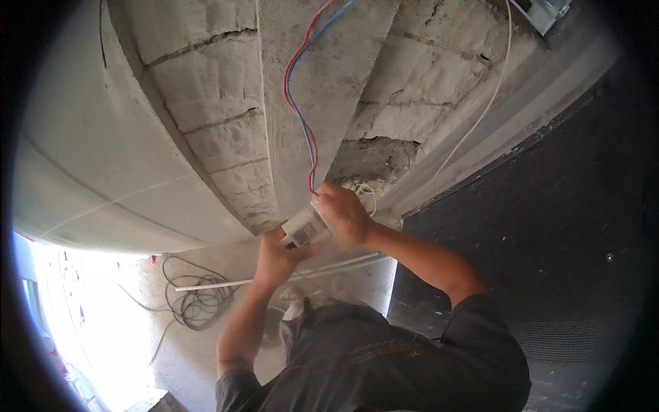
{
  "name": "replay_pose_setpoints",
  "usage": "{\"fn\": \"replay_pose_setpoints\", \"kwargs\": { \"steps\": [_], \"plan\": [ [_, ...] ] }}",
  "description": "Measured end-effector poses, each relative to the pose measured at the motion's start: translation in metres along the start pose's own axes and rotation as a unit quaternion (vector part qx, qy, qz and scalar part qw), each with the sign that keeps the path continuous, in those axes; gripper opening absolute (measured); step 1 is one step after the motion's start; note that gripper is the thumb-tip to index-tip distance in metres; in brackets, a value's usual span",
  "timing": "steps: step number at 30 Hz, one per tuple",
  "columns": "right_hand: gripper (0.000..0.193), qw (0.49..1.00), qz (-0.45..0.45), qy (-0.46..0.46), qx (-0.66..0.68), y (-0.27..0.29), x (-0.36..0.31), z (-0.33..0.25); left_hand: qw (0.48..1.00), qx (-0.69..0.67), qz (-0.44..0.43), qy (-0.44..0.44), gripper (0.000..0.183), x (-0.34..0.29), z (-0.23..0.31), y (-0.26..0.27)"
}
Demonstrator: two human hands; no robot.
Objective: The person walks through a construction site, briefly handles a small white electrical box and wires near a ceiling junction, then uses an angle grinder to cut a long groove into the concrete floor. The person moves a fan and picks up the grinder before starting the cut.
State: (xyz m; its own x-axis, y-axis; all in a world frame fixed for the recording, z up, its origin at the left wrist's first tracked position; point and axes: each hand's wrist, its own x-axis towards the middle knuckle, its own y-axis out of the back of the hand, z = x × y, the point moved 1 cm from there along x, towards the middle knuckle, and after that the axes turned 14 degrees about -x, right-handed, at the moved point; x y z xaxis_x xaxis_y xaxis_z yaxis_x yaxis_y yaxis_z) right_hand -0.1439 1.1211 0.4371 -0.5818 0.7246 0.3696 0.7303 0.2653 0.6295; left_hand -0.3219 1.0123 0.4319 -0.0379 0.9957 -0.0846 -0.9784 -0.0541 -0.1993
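Note:
A small white box-shaped electrical device (299, 229) with a greyish label face sits tilted between my two hands. My left hand (276, 261) grips its lower left end, thumb along the near side. Around the upper right end my right hand (345, 215) is closed, with its fingertips where the wires meet the device. A red wire (285, 81) and a blue wire (300, 114), loosely twisted together, run down from the top to my right fingertips. How the wire ends sit in the device is hidden by those fingers.
Rough block wall with a concrete strip (322, 75) rises ahead. A thin white cable (489, 103) hangs at right; white wires (368, 192) poke from a wall recess. A dark panel (522, 226) stands right. Coiled black cable (199, 300) and a long white rod (213, 286) lie below.

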Motion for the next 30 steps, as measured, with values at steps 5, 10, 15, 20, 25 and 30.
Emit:
{"fn": "replay_pose_setpoints", "kwargs": {
  "steps": [5, 10, 15, 20, 25, 30],
  "plan": [
    [0.032, 0.996, -0.028, -0.03, 0.076, -0.003, -0.001, 0.001, 0.997, -0.046, -0.004, -0.062, 0.058, -0.008, 0.008, 0.003],
    [0.032, 0.994, -0.038, -0.046, 0.096, -0.007, -0.003, -0.009, 0.996, 0.059, -0.051, 0.036, 0.053, -0.005, 0.016, 0.024],
    [0.033, 0.992, -0.055, -0.035, 0.103, -0.006, -0.001, -0.017, 0.969, 0.203, -0.138, 0.03, 0.038, 0.003, 0.041, 0.037],
    [0.029, 0.993, -0.069, -0.013, 0.094, 0.002, -0.001, -0.021, 0.946, 0.267, -0.183, 0.012, 0.035, 0.014, 0.052, 0.031],
    [0.029, 0.996, -0.035, 0.008, 0.081, 0.005, -0.002, -0.023, 0.972, 0.129, -0.196, 0.025, 0.031, 0.017, 0.051, 0.02],
    [0.03, 0.999, -0.012, 0.015, 0.033, 0.006, -0.003, -0.021, 0.979, 0.103, -0.162, 0.064, 0.027, 0.017, 0.051, 0.008]
  ]
}}
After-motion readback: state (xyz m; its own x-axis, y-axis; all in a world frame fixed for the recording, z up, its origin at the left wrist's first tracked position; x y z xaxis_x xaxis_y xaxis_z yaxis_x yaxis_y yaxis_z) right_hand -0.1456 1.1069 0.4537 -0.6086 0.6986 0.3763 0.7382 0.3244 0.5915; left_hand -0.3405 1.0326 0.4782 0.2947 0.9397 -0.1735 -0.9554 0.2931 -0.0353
